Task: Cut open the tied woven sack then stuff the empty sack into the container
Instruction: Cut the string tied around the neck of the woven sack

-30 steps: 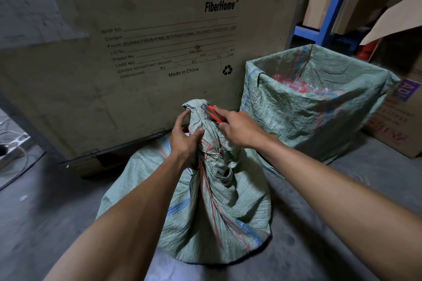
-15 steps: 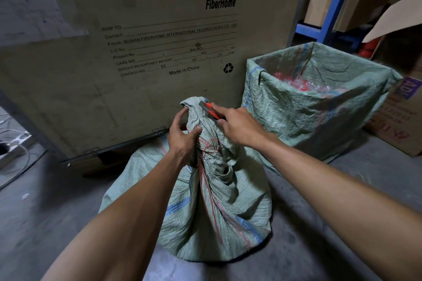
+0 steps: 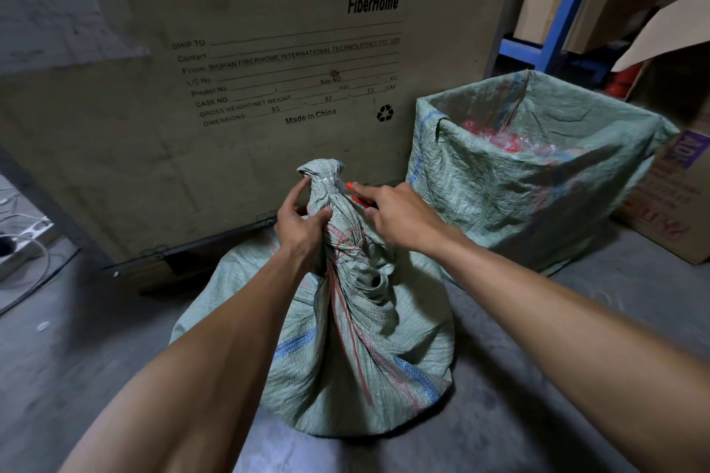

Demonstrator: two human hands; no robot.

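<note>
A green woven sack point(image 3: 357, 342) with blue and red stripes stands on the concrete floor, its neck bunched and tied with red string. My left hand point(image 3: 301, 230) grips the neck just below the tuft. My right hand point(image 3: 395, 217) holds an orange utility knife point(image 3: 351, 190), its tip against the right side of the neck near the top. To the right stands an open square container lined with a green woven sack point(image 3: 480, 188), with red and clear plastic inside.
A large FiberHome cardboard crate point(image 3: 238, 88) stands right behind the sack. A blue rack point(image 3: 568, 8) with cartons is at the back right, a printed carton point(image 3: 676, 200) at the far right. A power strip and cables point(image 3: 23, 242) lie at the left.
The sack's neck has been pulled up slightly. My right hand with the knife has shifted up along the neck toward the tuft. My left hand keeps its grip.
</note>
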